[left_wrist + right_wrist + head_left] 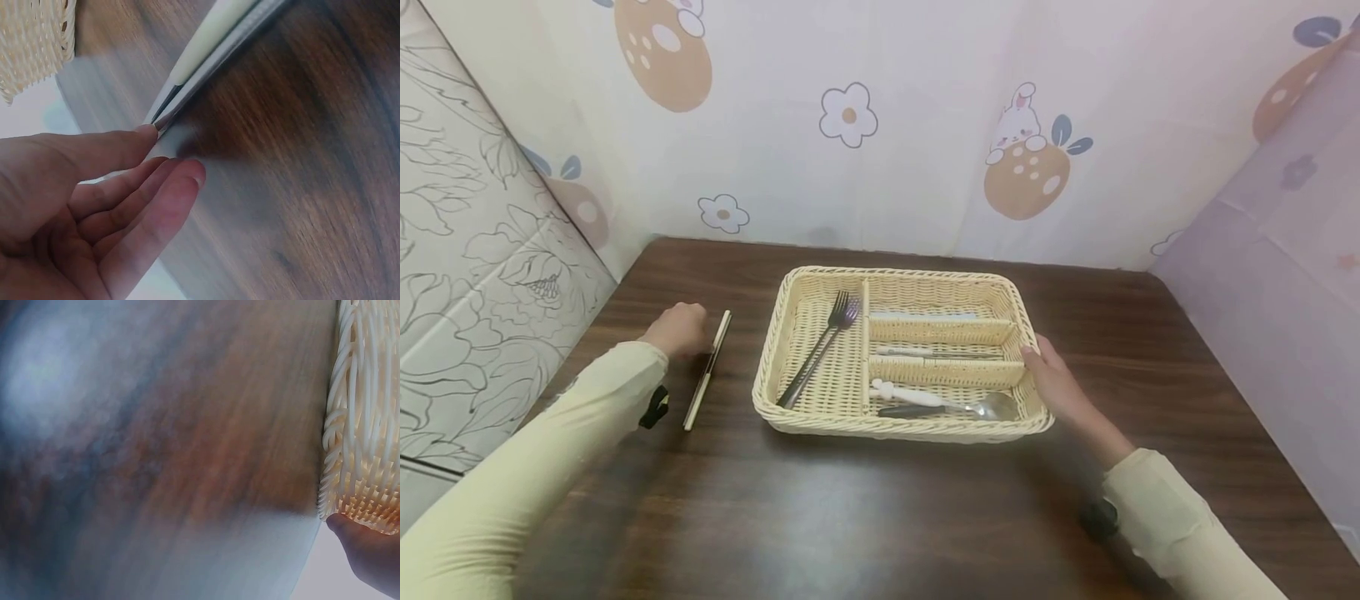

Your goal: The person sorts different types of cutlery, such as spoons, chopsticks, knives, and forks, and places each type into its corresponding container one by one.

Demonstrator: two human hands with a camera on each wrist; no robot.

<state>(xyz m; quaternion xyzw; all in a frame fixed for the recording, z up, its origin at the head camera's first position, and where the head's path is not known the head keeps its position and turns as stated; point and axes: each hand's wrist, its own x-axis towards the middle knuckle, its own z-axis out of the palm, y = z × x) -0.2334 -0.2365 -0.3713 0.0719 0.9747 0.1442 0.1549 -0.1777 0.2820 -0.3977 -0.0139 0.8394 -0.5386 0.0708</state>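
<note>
A pair of chopsticks point(707, 371) with pale handles lies on the brown table at the left. Beside them is my left hand point(679, 329); in the left wrist view its thumb point(128, 147) meets the slim part of the chopsticks, while the bent fingers stay a little apart from the thumb. A cream woven cutlery basket point(865, 367) stands mid-table. At its right end my right hand point(1060, 387) grips the rim, thumb on top. The basket's left compartment holds two dark forks point(820, 354), one with purplish tines.
Spoons point(996, 407) with white and black handles lie in the basket's near right compartment. Slim utensils point(936, 354) are in the middle one, and a pale piece point(925, 317) in the far one. A patterned curtain point(917, 192) rises behind the table.
</note>
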